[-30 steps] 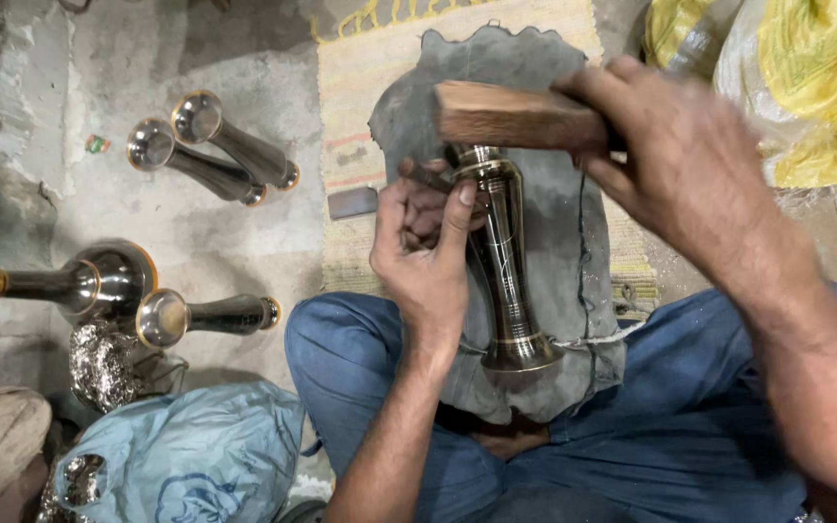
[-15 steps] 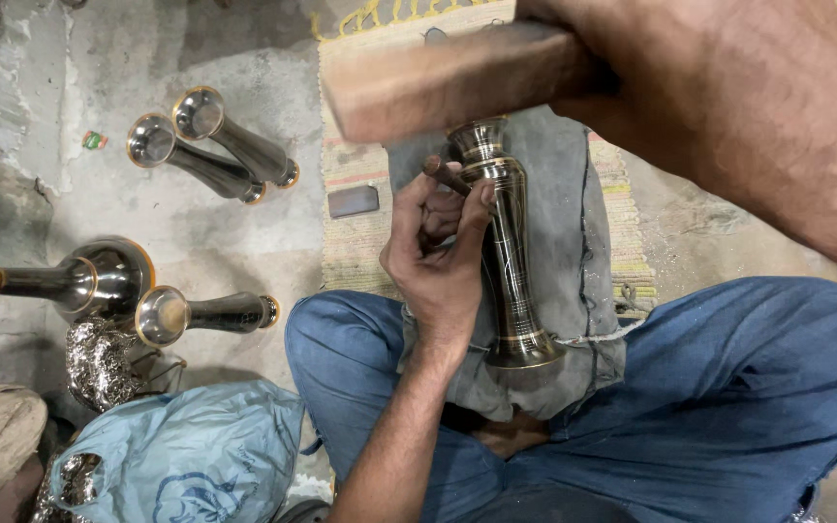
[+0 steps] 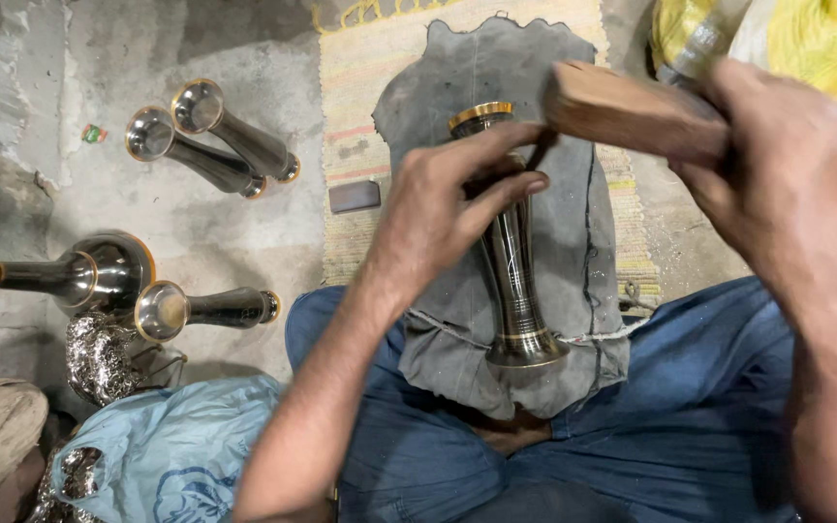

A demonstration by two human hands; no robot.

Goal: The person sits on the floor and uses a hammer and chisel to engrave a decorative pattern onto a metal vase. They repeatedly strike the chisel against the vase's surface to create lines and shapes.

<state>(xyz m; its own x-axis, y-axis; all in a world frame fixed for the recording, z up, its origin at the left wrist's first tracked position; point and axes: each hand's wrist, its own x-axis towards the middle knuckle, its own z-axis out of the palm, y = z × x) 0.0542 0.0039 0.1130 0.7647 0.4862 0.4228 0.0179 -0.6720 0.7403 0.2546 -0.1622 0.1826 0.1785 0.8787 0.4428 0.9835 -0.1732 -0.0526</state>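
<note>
- Lying lengthwise on a grey cloth (image 3: pixel 573 223) over the person's lap is one slim metal vase (image 3: pixel 513 281), dark and shiny, with a gold rim at its far end and its flared foot towards the body.
- One left hand (image 3: pixel 438 208) reaches across the upper part of the vase; its fingers (image 3: pixel 506 189) are stretched out, close together, laid over the neck just below the gold rim, with the thumb out of sight, so I cannot tell if they clamp it.
- One right hand (image 3: pixel 787 165) is wrapped tight round one wooden mallet (image 3: pixel 622 111), fingers closed on its near end; the hand is blurred.
- The mallet's free end hangs just beside the vase's rim, above the left fingertips; whether it touches the metal cannot be told.
- Blue trouser legs (image 3: pixel 690 387) lie crossed under the cloth, which rests partly on a striped mat (image 3: pixel 360 145).
- One small dark flat block (image 3: pixel 354 196) lies on the mat's left edge.
- On the concrete floor (image 3: pixel 41 116) to the left, well apart from the hands, lie two more vases (image 3: pixel 210 140) side by side, one vase (image 3: pixel 201 308) alone nearer the knee, and one bigger round-bellied vessel (image 3: pixel 70 274).
- One pale blue plastic bag (image 3: pixel 162 450) sits at lower left, with crumpled silver stuff (image 3: pixel 99 353) just above it.
- Yellow cloth (image 3: pixel 806 39) shows at top right.
</note>
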